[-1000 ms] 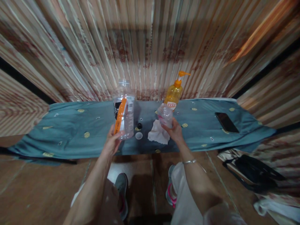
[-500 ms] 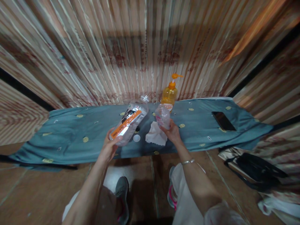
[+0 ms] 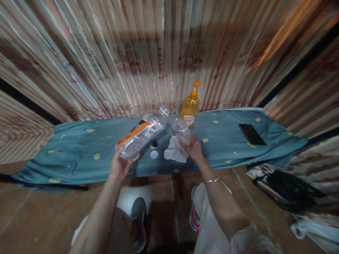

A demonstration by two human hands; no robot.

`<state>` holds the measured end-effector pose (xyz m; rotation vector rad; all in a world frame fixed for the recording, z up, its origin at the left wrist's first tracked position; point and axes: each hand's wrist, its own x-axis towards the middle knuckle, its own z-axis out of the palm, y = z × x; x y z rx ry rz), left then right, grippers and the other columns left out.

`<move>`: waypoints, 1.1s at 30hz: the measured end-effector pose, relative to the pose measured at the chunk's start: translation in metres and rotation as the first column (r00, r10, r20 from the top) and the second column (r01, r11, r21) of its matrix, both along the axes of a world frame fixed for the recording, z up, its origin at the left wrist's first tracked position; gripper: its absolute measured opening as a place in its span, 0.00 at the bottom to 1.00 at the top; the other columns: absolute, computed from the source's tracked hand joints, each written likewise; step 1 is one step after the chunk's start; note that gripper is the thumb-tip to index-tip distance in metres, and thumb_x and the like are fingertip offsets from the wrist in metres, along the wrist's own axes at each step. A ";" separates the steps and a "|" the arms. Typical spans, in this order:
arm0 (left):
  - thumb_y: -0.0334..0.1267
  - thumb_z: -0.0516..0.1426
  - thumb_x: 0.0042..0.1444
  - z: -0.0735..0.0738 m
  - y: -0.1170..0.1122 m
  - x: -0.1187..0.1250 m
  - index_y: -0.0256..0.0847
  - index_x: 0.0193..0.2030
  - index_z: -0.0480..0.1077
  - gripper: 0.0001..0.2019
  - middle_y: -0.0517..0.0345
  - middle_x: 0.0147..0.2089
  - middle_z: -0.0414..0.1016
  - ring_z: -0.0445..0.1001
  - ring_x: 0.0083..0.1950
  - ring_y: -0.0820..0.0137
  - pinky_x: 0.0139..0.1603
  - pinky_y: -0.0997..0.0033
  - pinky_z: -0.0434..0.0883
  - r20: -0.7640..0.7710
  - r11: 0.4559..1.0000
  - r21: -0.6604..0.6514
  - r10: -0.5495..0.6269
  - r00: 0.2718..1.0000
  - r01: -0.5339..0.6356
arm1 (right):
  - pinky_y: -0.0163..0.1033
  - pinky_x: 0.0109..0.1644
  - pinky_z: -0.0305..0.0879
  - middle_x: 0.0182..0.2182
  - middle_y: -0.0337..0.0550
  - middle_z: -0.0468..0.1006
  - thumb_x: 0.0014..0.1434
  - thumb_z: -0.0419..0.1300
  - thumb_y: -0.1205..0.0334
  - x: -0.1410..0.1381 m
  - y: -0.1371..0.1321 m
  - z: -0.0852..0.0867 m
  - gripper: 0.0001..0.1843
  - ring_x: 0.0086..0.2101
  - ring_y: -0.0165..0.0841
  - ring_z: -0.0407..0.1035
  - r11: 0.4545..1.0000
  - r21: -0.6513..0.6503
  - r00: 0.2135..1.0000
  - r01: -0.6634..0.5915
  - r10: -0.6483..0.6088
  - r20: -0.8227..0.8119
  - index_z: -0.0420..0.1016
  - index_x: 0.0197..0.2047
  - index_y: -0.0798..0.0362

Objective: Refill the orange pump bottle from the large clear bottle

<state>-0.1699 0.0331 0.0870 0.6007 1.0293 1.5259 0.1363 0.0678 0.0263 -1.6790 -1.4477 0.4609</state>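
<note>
My left hand (image 3: 122, 164) is closed around the base of a large clear plastic bottle (image 3: 143, 135) with an orange and black label. The bottle is tilted, its uncapped-looking neck pointing up and to the right. In my right hand (image 3: 194, 147) is a smaller clear plastic bottle (image 3: 181, 131), its lower end in my fingers and its top leaning toward the large bottle's neck without touching it. Under the small bottle lies a crumpled white cloth or tissue (image 3: 175, 151). A black cap (image 3: 154, 143) and a white round disc (image 3: 154, 155) lie between my hands.
Behind the small bottle stands an orange pump bottle (image 3: 189, 109). A black phone (image 3: 252, 134) lies at the right on the teal cloth (image 3: 82, 148) covering the narrow table. A striped curtain (image 3: 148, 53) hangs behind; a black bag (image 3: 288, 190) sits at the lower right.
The large bottle has rolled in my left hand, so its barcode side now shows, and it has shifted slightly left. The black cap has come into fuller view. My right hand has barely moved.
</note>
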 end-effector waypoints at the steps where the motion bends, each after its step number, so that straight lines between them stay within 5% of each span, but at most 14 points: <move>1: 0.48 0.73 0.35 0.001 0.000 0.000 0.44 0.44 0.76 0.27 0.53 0.43 0.82 0.80 0.38 0.59 0.31 0.58 0.83 0.008 1.000 0.005 0.012 1.000 -0.012 | 0.50 0.54 0.78 0.51 0.55 0.85 0.55 0.71 0.57 0.000 0.000 0.001 0.32 0.51 0.50 0.81 1.000 0.001 1.000 0.006 -0.006 0.009 0.72 0.61 0.56; 10: 0.47 0.70 0.38 0.005 0.002 0.001 0.42 0.42 0.75 0.23 0.55 0.40 0.80 0.78 0.32 0.65 0.21 0.70 0.77 0.011 0.990 0.024 0.138 0.990 -0.138 | 0.49 0.55 0.78 0.52 0.56 0.84 0.56 0.71 0.54 -0.001 0.001 -0.008 0.35 0.52 0.49 0.81 1.000 0.009 0.993 -0.010 0.009 0.115 0.70 0.63 0.56; 17: 0.47 0.69 0.38 0.004 0.002 0.000 0.42 0.41 0.74 0.23 0.53 0.40 0.80 0.77 0.31 0.65 0.19 0.73 0.74 -0.009 0.989 0.026 0.144 0.989 -0.144 | 0.53 0.58 0.76 0.57 0.62 0.81 0.59 0.68 0.52 0.004 0.008 -0.024 0.34 0.55 0.50 0.78 0.991 0.137 0.978 0.000 -0.029 0.208 0.67 0.64 0.58; 33: 0.45 0.68 0.40 0.017 0.000 0.006 0.43 0.41 0.74 0.20 0.55 0.41 0.79 0.76 0.31 0.67 0.19 0.76 0.72 -0.088 0.986 0.057 0.159 0.983 -0.154 | 0.55 0.61 0.74 0.59 0.61 0.79 0.61 0.65 0.56 0.005 0.006 -0.022 0.33 0.57 0.49 0.76 0.999 0.054 0.958 0.000 -0.015 0.288 0.64 0.67 0.55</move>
